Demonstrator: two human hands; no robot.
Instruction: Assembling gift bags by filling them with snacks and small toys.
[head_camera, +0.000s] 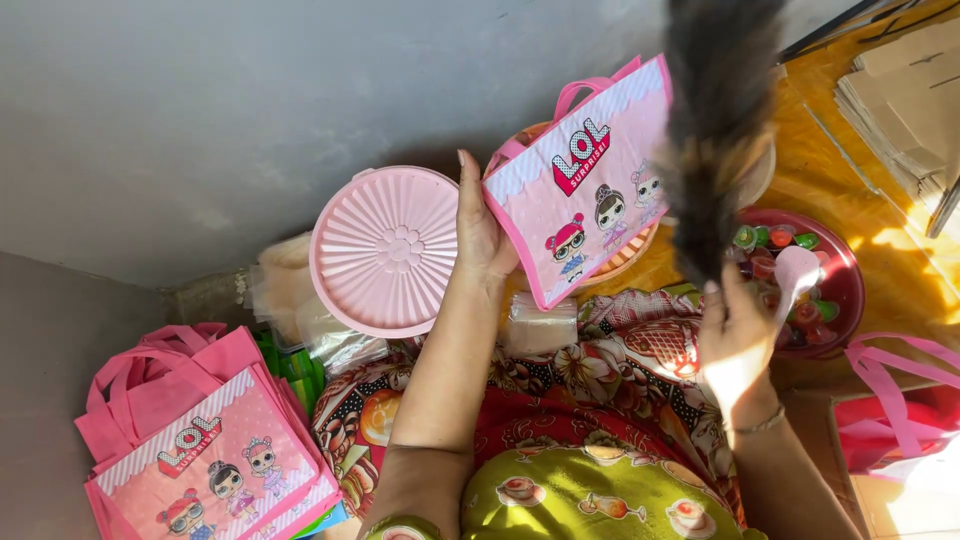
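My left hand (478, 232) grips the lower left corner of a small pink tote bag (590, 180) printed with cartoon dolls, holding it upright over my lap. My right hand (738, 335) is raised by a dark red bowl (846, 285) of small coloured jelly cups and pinches a pale pink piece (797, 270) above the bowl. A dark furry tail-like thing (715, 120) hangs down in front of the bag and the bowl, hiding part of each.
A round pink ribbed lid (385, 250) lies left of my left hand. A stack of matching pink tote bags (200, 445) sits at the lower left. Clear plastic packets (300, 310) lie beside it. Flat cardboard pieces (905, 95) are at the top right, and another pink bag (895, 400) at the right.
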